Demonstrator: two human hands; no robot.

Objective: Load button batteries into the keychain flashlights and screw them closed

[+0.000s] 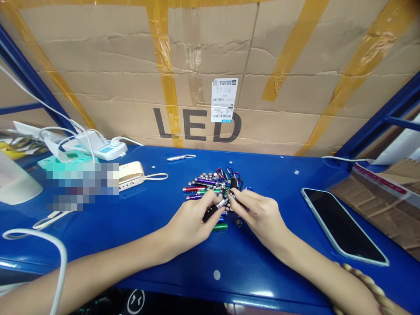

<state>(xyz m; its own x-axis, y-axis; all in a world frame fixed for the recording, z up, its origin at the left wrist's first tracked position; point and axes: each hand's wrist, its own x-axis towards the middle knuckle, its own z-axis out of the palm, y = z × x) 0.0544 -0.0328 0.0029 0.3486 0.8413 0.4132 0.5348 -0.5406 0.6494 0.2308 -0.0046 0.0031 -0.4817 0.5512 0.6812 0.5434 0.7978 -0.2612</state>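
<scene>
My left hand is closed round a black pen-shaped tube with a silvery, labelled end that points toward my right hand. The fingers of my right hand are pinched at that end, by a dark ring or clip; exactly what they grip is too small to tell. Around and behind my fingertips lies a pile of coloured metal tubes, among them a red one and a green one. Small round silver cells and coloured carabiner clips are mixed in with them.
On the blue table, a phone lies at the right and a silver pen with a loop at the back. A cream power bank, power strip and white cable are at the left. A large cardboard box stands behind.
</scene>
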